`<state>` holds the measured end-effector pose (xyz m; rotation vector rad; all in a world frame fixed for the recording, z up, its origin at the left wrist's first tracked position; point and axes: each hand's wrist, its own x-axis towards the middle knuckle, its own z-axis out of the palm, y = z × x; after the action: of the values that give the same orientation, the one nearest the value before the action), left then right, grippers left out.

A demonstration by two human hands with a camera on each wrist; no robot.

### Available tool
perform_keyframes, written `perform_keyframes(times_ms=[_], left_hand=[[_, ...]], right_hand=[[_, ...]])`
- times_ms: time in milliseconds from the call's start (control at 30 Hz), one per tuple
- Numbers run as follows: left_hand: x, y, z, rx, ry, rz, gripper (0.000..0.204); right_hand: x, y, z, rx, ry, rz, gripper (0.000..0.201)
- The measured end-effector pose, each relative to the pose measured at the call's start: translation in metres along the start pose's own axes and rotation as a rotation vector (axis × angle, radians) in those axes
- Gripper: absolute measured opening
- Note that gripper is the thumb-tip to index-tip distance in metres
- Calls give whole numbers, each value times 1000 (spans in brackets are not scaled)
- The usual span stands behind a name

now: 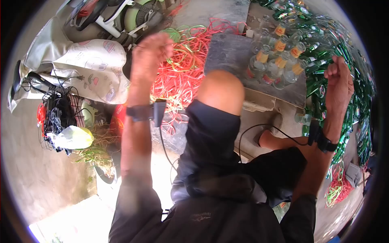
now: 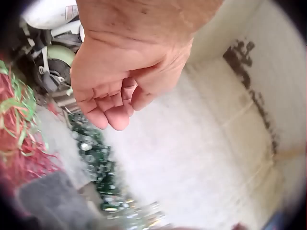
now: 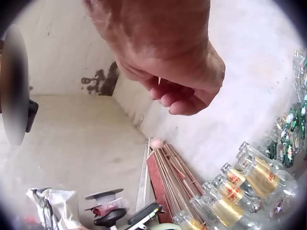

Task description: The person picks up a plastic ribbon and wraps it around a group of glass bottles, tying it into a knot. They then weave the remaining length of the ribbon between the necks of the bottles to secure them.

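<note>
My left hand (image 1: 150,54) is raised over the left edge of a heap of red and green plastic strips (image 1: 182,67). In the left wrist view its fingers (image 2: 115,112) hang loosely curled, with nothing held. On the other side, my right hand (image 1: 339,85) is in front of the green glass bottles (image 1: 318,60), its fingers (image 3: 184,103) also loosely bent and holding nothing. Between the hands, a group of clear glass bottles (image 1: 280,60) with orange-yellow neck labels stands on a dark board (image 1: 227,52).
A bare knee (image 1: 221,91) rises before the board. A white printed cover (image 1: 95,67) and a wheeled vehicle (image 1: 121,20) occupy the upper left, above a wire basket (image 1: 60,109) with bags. More strips (image 1: 338,190) lie at lower right. Wooden sticks (image 3: 175,170) lean against the wall.
</note>
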<state>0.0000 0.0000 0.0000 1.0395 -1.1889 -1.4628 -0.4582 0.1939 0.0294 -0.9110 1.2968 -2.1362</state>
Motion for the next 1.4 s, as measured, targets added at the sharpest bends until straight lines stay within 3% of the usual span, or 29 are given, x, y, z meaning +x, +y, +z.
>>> perform_keyframes(times_ms=[67, 100, 167, 233, 267, 300, 367, 567, 700, 833, 1000, 1133, 1233, 1300, 1400], left_hand=[[-10, -45, -1, 182, 45, -17, 20], [-8, -74, -24, 240, 68, -55, 19], [-9, -128, -47, 277, -66, 76, 16], [-9, -168, -64, 435, -50, -190, 16], [-13, -180, -65, 649, -45, -91, 15], [-16, -204, -76, 851, -54, 120, 17], [-24, -226, -84, 905, -53, 1, 18], [-37, -303, -97, 847, -47, 0, 19], [-38, -309, -97, 1017, 38, -42, 21], [-38, -326, -102, 931, 18, -31, 24], [-38, -333, -96, 945, 118, -22, 25], [-32, -354, -103, 925, 119, -11, 26], [-28, -358, -96, 786, 116, -141, 27], [-25, -359, -93, 852, 77, 3, 29], [-18, -367, -93, 775, 44, -48, 29]], right_hand=[[-10, -9, -2, -249, -147, 33, 24], [-19, -2, 8, -257, -151, 55, 24], [-24, 4, -3, -415, -289, 127, 24], [-27, 17, -18, -454, -279, 153, 24], [-27, 23, -25, -478, -247, 205, 24], [-28, 27, -28, -502, -212, 258, 24], [-29, 25, -26, -526, -211, 289, 24], [-27, 25, -30, -414, -248, 366, 27], [-24, 24, -34, -410, -227, 343, 27], [-29, 23, -26, -439, -223, 346, 27], [-32, 22, -21, -453, -252, 360, 27], [-33, 23, -18, -492, -228, 360, 28], [-35, 24, -17, -467, -233, 386, 28], [-36, 24, -15, -463, -237, 385, 28], [-37, 23, -13, -443, -239, 391, 29]])
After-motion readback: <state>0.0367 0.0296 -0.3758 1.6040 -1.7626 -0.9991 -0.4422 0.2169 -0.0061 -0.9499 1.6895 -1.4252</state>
